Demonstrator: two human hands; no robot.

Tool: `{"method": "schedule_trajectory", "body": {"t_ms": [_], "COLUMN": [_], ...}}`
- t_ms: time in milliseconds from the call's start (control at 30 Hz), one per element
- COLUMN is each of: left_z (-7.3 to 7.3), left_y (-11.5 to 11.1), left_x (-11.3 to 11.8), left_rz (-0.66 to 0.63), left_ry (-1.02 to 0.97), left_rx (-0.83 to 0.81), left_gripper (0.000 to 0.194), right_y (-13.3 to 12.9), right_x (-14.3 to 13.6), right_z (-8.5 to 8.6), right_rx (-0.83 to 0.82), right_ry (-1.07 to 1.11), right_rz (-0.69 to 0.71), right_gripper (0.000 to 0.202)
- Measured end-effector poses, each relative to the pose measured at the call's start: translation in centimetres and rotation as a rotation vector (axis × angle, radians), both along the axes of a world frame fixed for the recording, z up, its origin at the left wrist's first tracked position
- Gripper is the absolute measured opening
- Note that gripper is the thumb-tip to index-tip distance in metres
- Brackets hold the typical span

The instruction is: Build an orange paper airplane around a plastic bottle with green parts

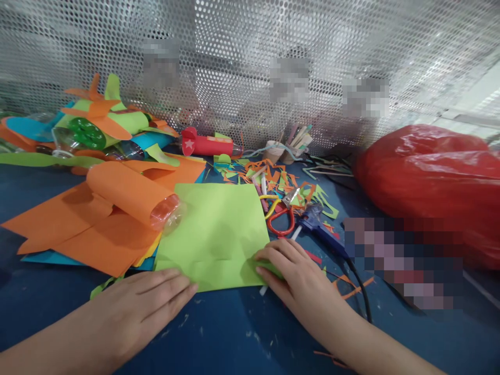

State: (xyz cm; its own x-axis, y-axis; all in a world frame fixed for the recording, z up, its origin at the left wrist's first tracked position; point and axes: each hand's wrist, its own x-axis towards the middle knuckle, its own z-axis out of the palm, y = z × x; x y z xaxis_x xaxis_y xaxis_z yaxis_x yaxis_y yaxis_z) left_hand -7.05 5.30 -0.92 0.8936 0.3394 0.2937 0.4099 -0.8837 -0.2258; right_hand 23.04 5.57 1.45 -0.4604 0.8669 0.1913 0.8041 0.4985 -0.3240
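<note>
Left: orange sheets [78, 229], loose stack, just beside the green sheet. Left hand [133, 307] flat, fingers straight and together, laid on the sheet's near left corner, no grip seen. Middle: green sheet [219, 224] on desk [219, 333], ahead of and between both hands; crease runs left-right along near edge, long axis unclear. Right hand [292, 268] half curled on near right corner, pinch can't tell. Neither hand nearer, both touching. Right: scissors [282, 221], glue gun [326, 237], beyond right hand.

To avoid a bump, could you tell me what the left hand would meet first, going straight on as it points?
Passing over the green sheet it touches, the left hand would probably meet the right hand first, though depth is hard to judge.
</note>
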Motion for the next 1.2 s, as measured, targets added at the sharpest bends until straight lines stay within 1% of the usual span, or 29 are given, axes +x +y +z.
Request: {"method": "schedule_trajectory", "body": {"t_ms": [67, 100, 267, 367, 467, 567, 633, 767, 867, 933, 1033, 1200], "left_z": [-0.2, -0.3, -1.1, -1.5, -1.6, -1.4, -1.0, 0.5, 1.4, 1.5, 1.0, 0.4], "left_y": [0.1, 0.1, -1.0, -1.5, -1.6, -1.5, -1.3, -0.9, -0.8, -0.9, -1.2, -1.1], "left_x": [-0.1, 0.0, 0.4, 0.5, 0.6, 0.7, 0.7, 0.6, 0.7, 0.9, 1.1, 1.1], "left_rz": [-0.022, -0.013, 0.156, 0.183, 0.198, 0.205, 0.198, 0.111, 0.104, 0.128, 0.168, 0.149], "left_ry": [0.024, 0.025, -0.071, -0.124, -0.141, -0.136, -0.119, -0.019, 0.011, -0.006, -0.054, -0.085], "left_rx": [-0.026, -0.045, -0.171, -0.215, -0.215, -0.203, -0.174, -0.102, -0.106, -0.125, -0.140, -0.144], "left_gripper": [0.056, 0.058, 0.066, 0.067, 0.069, 0.068, 0.067, 0.060, 0.051, 0.048, 0.043, 0.041], "right_y": [0.1, 0.1, 0.3, 0.5, 0.7, 0.9, 0.9, 0.9, 1.0, 1.2, 1.4, 1.4], "right_x": [0.2, 0.3, 0.6, 0.6, 0.8, 1.0, 1.0, 1.0, 1.0, 1.1, 1.4, 1.6], "right_z": [-0.1, -0.2, -0.3, -0.3, -0.1, 0.3, 0.5, 0.2, -0.2, -0.3, -0.2, 0.5], "right_rx": [-0.006, -0.013, -0.058, -0.061, -0.090, -0.137, -0.158, -0.169, -0.144, -0.122, -0.089, 0.017], "right_ry": [-0.011, -0.013, 0.012, 0.023, 0.027, 0.066, 0.085, 0.091, 0.105, 0.112, 0.101, 0.092], "right_rz": [-0.022, -0.039, -0.101, -0.127, -0.154, -0.180, -0.194, -0.192, -0.164, -0.140, -0.094, -0.053], "right_gripper": [0.007, 0.009, 0.009, 0.007, 0.009, 0.012, 0.012, 0.010, 0.010, 0.012, 0.016, 0.023]}}
